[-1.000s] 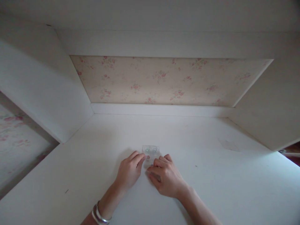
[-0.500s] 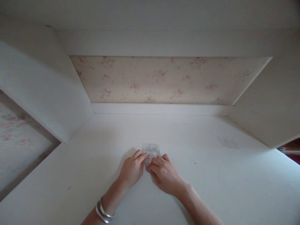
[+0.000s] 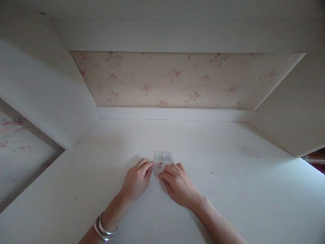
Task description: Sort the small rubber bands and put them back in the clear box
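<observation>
A small clear plastic case [image 3: 163,154] lies on the white surface, with two round greenish pieces [image 3: 164,157] in its far part. Closer to me, a small coppery ring-like piece [image 3: 160,164] shows between my hands. My left hand [image 3: 138,178] is closed in a pinch just left of that piece, its fingertips at the case's left side. Whatever those fingertips hold, if anything, is too small to make out. On the right, my right hand [image 3: 179,184] has its fingers curled over the near right part of the case, hiding it.
A thin clear plastic sheet [image 3: 247,150] lies at the right of the white tabletop [image 3: 122,139]. A dark speck [image 3: 211,173] and a short dark strand [image 3: 75,198] are on it too. White side panels and a flower-patterned back wall [image 3: 162,79] enclose the surface.
My left hand has drawn back to the left, uncovering the coppery ring-like piece. The right hand stays on the case. The whole view has shifted slightly.
</observation>
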